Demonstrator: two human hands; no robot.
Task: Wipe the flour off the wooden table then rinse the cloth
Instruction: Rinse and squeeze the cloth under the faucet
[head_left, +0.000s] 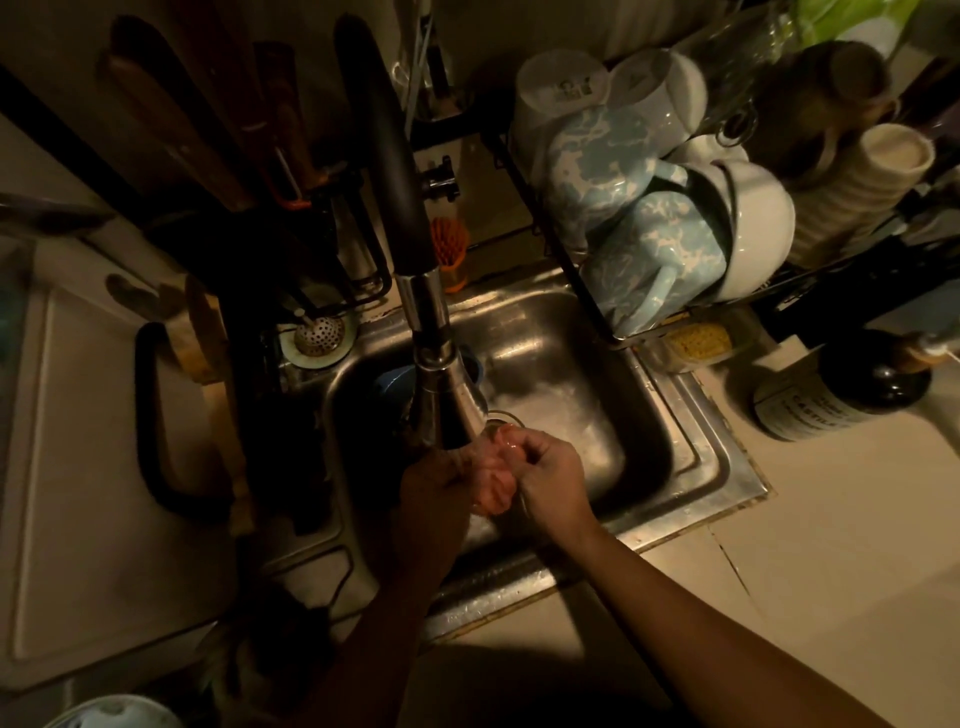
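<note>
A small pinkish cloth (491, 480), bunched up and wet, is held over the steel sink (691, 457) right under the faucet spray head (449, 395). My left hand (434, 493) grips its left side, in shadow. My right hand (545, 480) has its fingers curled round the cloth's right and top edge. Both hands press together around it. Whether water is running is hard to tell in the dim light.
A dish rack (613, 332) with blue mugs (649, 270) and white bowls (758, 223) stands right of the sink. A dark soap bottle (841, 389) and yellow sponge (698, 340) sit on the right counter. A sink strainer (318, 335), orange brush (450, 249) and white board (78, 467) are at left.
</note>
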